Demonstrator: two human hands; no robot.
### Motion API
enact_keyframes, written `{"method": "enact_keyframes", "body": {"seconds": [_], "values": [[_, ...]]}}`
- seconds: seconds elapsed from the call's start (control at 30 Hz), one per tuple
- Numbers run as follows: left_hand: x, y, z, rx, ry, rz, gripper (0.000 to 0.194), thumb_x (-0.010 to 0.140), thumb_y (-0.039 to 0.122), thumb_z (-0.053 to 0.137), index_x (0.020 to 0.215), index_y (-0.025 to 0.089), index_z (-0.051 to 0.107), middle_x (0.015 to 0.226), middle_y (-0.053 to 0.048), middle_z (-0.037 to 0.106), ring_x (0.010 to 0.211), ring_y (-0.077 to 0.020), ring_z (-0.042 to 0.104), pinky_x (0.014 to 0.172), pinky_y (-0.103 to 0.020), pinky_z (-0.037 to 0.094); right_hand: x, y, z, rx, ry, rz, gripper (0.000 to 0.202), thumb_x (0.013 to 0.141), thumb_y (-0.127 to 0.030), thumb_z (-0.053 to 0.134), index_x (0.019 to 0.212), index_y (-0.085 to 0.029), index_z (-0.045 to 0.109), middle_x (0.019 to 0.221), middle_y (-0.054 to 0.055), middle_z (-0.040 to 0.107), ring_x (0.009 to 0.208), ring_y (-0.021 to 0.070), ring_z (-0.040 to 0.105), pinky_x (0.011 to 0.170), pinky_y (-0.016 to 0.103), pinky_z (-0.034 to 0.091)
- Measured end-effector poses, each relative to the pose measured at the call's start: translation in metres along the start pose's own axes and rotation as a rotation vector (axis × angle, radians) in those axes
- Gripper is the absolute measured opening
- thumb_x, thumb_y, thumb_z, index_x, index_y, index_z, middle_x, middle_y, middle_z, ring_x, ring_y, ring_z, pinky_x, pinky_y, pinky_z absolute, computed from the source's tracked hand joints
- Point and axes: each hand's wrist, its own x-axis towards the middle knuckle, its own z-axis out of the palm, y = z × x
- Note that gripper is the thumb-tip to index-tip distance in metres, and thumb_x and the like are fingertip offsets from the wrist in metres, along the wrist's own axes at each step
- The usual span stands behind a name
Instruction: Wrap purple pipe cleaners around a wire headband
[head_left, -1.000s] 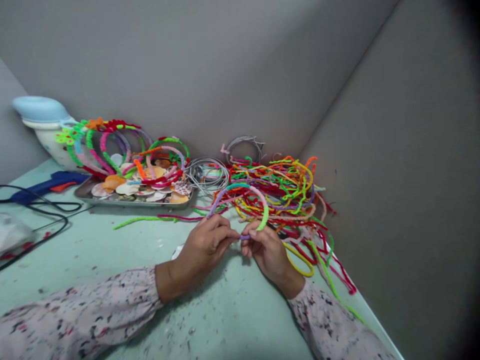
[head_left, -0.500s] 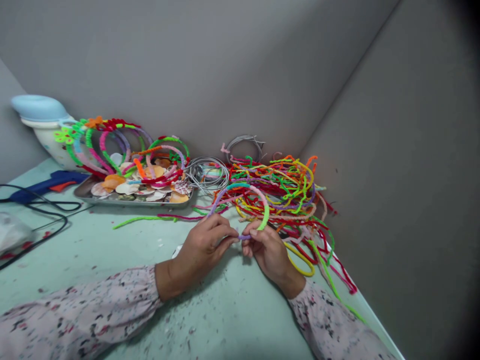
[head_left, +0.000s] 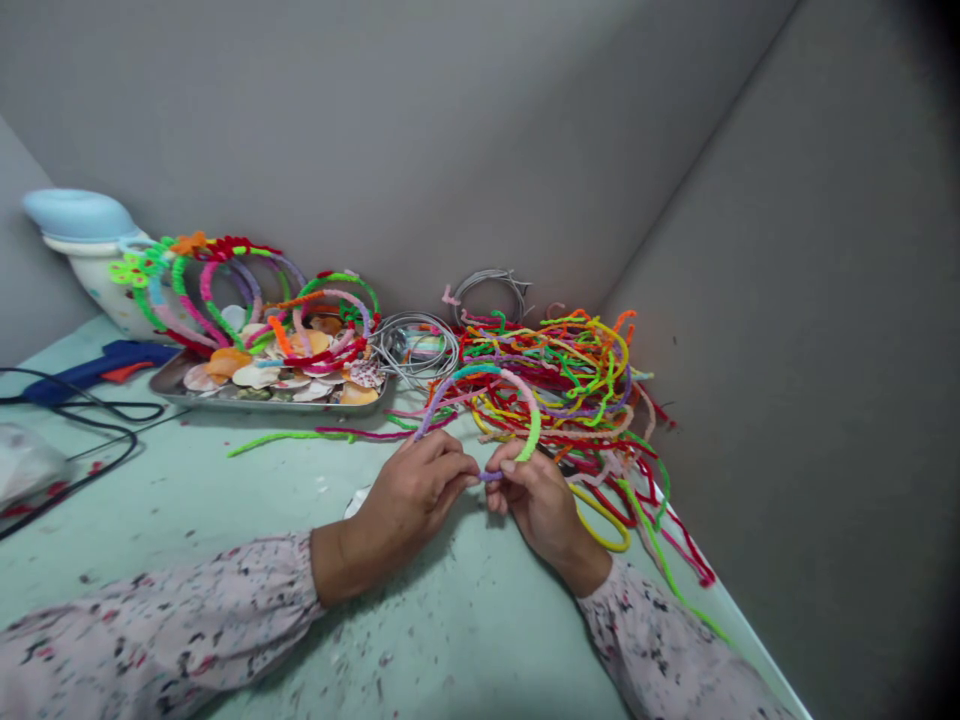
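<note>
Between my hands is a pipe-cleaner hoop [head_left: 480, 371], wrapped in purple, teal, pink and light green sections. My left hand [head_left: 416, 485] pinches its purple end at the lower left, fingertips pressed together. From the other side my right hand [head_left: 536, 500] grips the hoop near its light green section, thumb on top. A short purple stretch [head_left: 491, 476] shows between the two sets of fingertips. The hoop stands upright above the table, and my fingers hide part of its lower side.
Behind my right hand lies a heap of coloured pipe cleaners [head_left: 555, 370]. Coiled grey wire [head_left: 416, 345] sits left of it. A metal tray [head_left: 262, 405] holds shells and finished-looking hoops. A blue glue gun [head_left: 94, 370] with a black cord [head_left: 124, 440] lies far left, before a white container [head_left: 105, 270].
Both hands keep nearly the same pose on the hoop. The left fingertips have shifted very slightly right, toward the right hand.
</note>
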Motion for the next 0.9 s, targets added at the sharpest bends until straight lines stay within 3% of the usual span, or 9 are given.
{"method": "enact_keyframes", "body": {"seconds": [0.5, 0.9], "values": [[-0.0003, -0.0028, 0.0046, -0.055, -0.063, -0.053, 0.015, 0.093, 0.021, 0.048, 0.094, 0.018, 0.063, 0.089, -0.003, 0.055, 0.082, -0.0147, 0.051, 0.073, -0.028, 0.041, 0.0017, 0.0004, -0.0027, -0.048, 0.014, 0.022, 0.01, 0.076, -0.025, 0.057, 0.075, -0.016, 0.061, 0.055, -0.003, 0.059, 0.044, 0.0084, 0.055, 0.042, 0.017, 0.039], [0.0022, 0.0027, 0.0009, -0.142, -0.205, -0.213, 0.019, 0.093, 0.024, 0.046, 0.089, 0.018, 0.063, 0.087, -0.003, 0.054, 0.081, -0.0155, 0.052, 0.074, -0.029, 0.041, 0.0028, -0.001, -0.0019, -0.064, 0.019, 0.056, 0.01, 0.073, -0.025, 0.057, 0.072, -0.016, 0.06, 0.053, -0.003, 0.057, 0.042, 0.0075, 0.052, 0.04, 0.017, 0.036]]}}
